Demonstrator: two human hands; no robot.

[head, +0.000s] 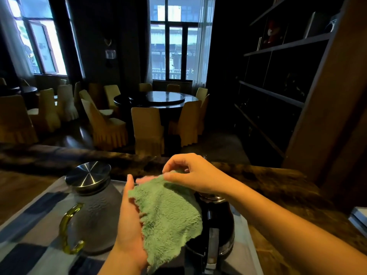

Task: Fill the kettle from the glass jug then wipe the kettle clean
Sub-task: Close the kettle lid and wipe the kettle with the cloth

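Dim counter (278,181): cloth (168,213) is pinched by right hand (190,175), cupped by left hand (129,225); kettle (216,225) could be tipped by careless wiping.

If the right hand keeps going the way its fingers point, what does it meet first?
The right hand points left and already pinches the green cloth's top edge. Past that, probably the left hand's fingertips, then the glass jug's steel lid; depth is unclear.

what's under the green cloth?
The dark kettle: its right side and part of its top show beside the green cloth. Its left side and most of its top are covered. Both hands hold the cloth.
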